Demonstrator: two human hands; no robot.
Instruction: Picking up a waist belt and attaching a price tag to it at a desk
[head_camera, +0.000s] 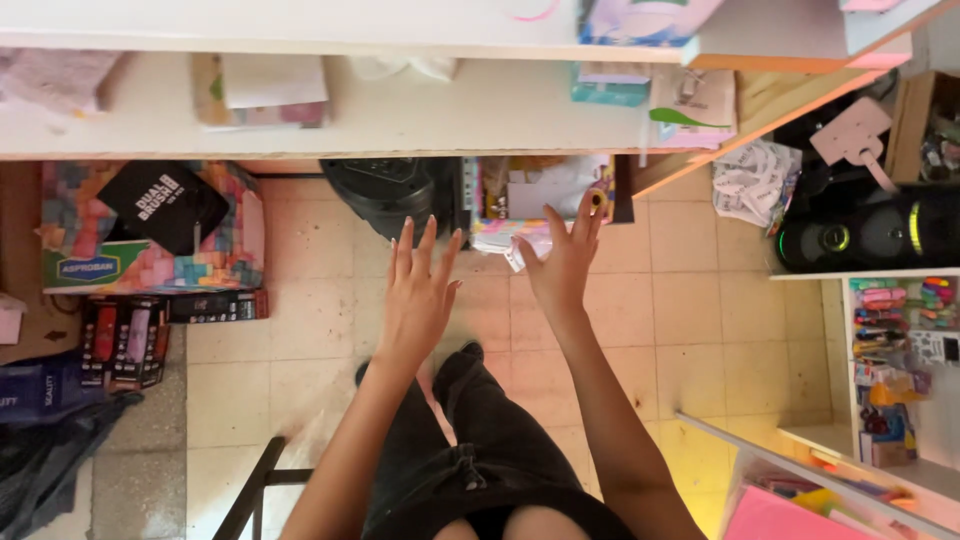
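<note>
Tiled floor (700, 300) beneath open empty hands (415, 300).

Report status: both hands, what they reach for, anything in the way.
Left hand open, empty. Right hand open, fingers at the box under the shelf. Black bag beside it.

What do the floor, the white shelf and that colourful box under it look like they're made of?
The floor looks like glazed ceramic tile: pale pink and cream squares with grout lines and a slight sheen. The shelf seems to be white-painted or laminated board, with a raw wood edge showing at the right. The box looks like printed cardboard, matte.
</note>
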